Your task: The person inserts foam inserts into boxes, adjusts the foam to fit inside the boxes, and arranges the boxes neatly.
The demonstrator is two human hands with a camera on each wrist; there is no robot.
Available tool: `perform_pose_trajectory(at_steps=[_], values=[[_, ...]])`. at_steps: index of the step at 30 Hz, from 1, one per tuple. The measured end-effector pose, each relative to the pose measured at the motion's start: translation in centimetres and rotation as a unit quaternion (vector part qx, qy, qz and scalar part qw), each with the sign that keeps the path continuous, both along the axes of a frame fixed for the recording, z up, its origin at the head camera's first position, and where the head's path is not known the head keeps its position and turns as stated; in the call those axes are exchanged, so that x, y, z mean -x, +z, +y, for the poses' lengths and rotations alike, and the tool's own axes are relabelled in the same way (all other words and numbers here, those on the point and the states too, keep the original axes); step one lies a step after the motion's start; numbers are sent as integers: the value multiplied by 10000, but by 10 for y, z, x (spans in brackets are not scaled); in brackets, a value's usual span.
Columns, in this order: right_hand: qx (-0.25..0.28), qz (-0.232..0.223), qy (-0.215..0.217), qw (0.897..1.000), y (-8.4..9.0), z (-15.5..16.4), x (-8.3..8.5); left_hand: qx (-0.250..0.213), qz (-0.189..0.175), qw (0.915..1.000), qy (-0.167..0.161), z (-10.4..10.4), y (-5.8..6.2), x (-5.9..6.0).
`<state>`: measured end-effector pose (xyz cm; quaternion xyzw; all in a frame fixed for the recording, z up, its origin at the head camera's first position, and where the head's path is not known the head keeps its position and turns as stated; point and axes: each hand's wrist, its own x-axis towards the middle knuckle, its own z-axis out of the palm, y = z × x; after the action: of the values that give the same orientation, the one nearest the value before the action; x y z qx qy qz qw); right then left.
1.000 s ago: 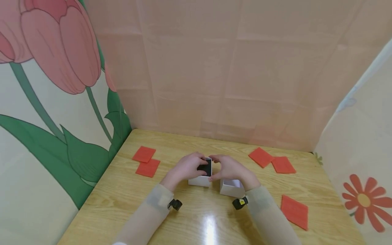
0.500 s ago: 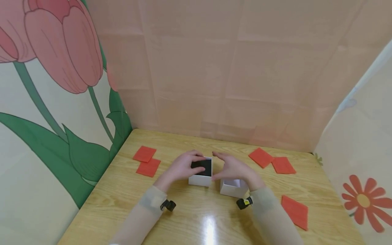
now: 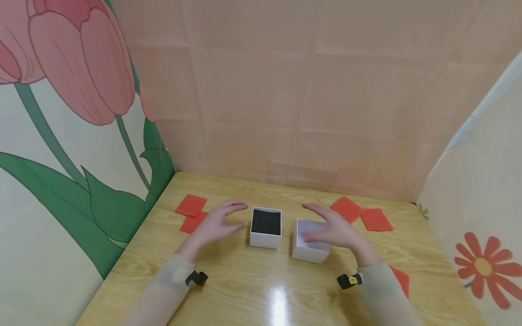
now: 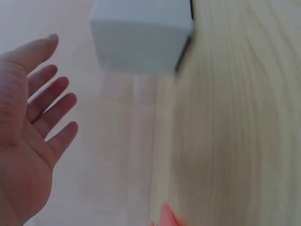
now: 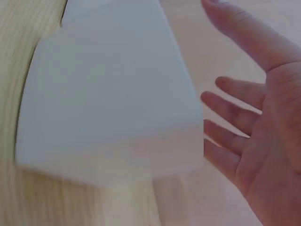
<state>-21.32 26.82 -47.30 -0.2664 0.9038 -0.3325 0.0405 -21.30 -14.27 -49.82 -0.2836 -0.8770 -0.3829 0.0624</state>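
Hands point(image 3: 214, 222) parted, box point(image 3: 266, 233) released

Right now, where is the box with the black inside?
In the head view, the box with the black inside sits mid-table, between the left hand and the empty white box on its right.

pale beige sleeves point(image 3: 171, 277) reach both wrists, each bearing a small black wrist camera point(image 3: 198, 278).

The left hand point(image 4: 23, 141) fills the lower left with its palm showing and its fingers point(image 4: 49, 106) spread and straight, holding nothing. A white box point(image 4: 141, 35) stands apart on the pale wooden desk point(image 4: 235, 132). A scrap of red point(image 4: 165, 217) shows at the bottom edge.
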Motion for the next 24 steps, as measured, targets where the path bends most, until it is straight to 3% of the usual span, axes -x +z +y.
perform_pose_trajectory(at_steps=[5,13,18,24], values=[[143,59,-139,9998,-7,22,-10,-50,-155,9996,213,-31,-6,-7],[402,-306,-279,9983,-21,47,-22,6,-495,9974,524,-84,-19,-11],[616,-459,-54,9970,-28,55,-24,74,-704,9948,731,-113,-23,-5],[883,-595,201,9941,-35,60,-23,286,-846,9937,676,-141,-25,14]])
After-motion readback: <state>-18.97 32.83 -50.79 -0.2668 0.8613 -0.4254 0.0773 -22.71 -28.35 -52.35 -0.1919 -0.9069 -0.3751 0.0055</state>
